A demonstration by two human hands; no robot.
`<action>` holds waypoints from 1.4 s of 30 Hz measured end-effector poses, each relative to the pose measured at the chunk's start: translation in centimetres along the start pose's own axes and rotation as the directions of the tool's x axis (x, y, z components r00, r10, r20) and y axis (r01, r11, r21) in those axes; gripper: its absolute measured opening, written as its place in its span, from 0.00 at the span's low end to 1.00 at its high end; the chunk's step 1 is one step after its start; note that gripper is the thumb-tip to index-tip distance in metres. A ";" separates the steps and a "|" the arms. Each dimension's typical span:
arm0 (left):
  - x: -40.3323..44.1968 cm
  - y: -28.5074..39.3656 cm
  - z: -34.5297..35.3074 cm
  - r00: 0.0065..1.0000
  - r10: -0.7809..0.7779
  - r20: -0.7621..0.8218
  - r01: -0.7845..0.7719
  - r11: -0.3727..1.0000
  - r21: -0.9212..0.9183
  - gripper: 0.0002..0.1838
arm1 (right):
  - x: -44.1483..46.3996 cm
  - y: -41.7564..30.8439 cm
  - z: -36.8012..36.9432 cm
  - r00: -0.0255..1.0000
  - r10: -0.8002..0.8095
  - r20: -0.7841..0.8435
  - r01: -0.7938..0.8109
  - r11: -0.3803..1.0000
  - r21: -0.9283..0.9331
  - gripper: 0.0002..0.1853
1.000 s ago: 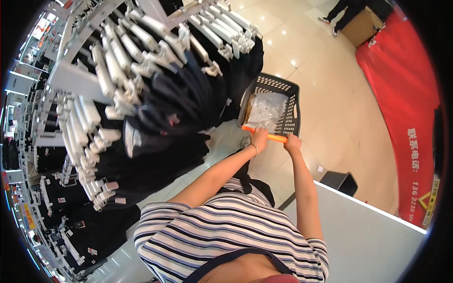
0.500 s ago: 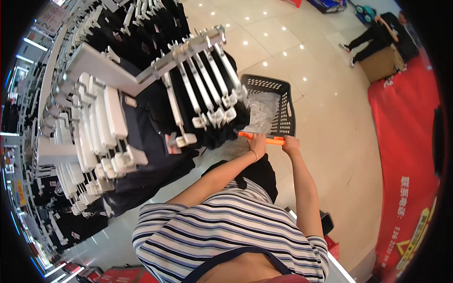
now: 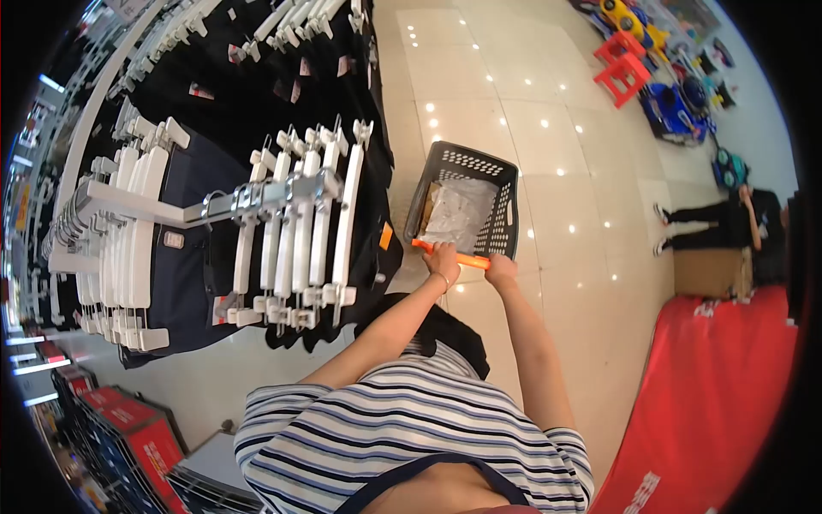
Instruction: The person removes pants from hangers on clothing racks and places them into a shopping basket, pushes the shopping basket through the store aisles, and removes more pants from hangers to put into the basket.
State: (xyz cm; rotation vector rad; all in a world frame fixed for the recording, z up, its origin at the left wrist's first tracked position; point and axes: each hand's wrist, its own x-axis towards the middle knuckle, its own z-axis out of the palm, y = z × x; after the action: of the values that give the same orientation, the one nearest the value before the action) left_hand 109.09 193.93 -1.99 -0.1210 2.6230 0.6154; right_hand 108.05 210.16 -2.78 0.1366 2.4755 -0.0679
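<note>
Left hand and right hand are clamping grips on orange handle, apparently steering basket; steering calls for rack clearance.

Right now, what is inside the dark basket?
Crumpled translucent plastic lies in the basket, with something brown showing along its left edge. Whatever is beneath the plastic is covered.

Basket farther left in view; red stools now fully visible; person and cardboard box lower at right
</note>
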 end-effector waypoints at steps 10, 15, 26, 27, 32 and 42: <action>15.2 4.9 -1.6 1.000 0.009 -0.019 -0.012 0.990 -0.143 0.15 | 15.9 2.3 -9.2 0.999 -0.052 -0.001 0.052 0.997 -0.059 0.10; 23.7 6.2 -2.4 0.994 0.036 -0.104 -0.050 0.990 -0.129 0.16 | 24.6 2.6 -12.5 0.995 -0.081 -0.065 0.075 0.994 -0.085 0.10; 43.5 7.5 -5.8 0.999 0.020 0.037 -0.015 0.990 -0.143 0.23 | 42.9 0.3 -22.3 0.988 -0.132 -0.080 0.123 0.986 -0.113 0.10; 45.6 7.2 -7.0 0.999 0.011 0.033 -0.006 0.989 -0.148 0.22 | 45.2 -0.5 -22.8 0.989 -0.132 -0.072 0.124 0.986 -0.108 0.10; 56.0 6.9 -11.5 1.000 -0.001 -0.026 -0.003 0.992 -0.124 0.19 | 55.7 -3.9 -26.1 0.988 -0.127 -0.093 0.118 0.988 -0.100 0.10; 76.7 4.6 -17.1 0.987 -0.080 -0.142 0.062 0.990 -0.126 0.15 | 73.5 -11.2 -37.7 0.980 -0.200 -0.008 0.198 0.974 -0.107 0.09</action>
State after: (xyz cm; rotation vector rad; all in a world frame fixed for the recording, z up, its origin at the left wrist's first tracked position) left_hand 32.43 191.69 -19.94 -0.3069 2.7067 0.7678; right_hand 26.17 208.13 -18.16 -0.1569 2.4981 -0.0209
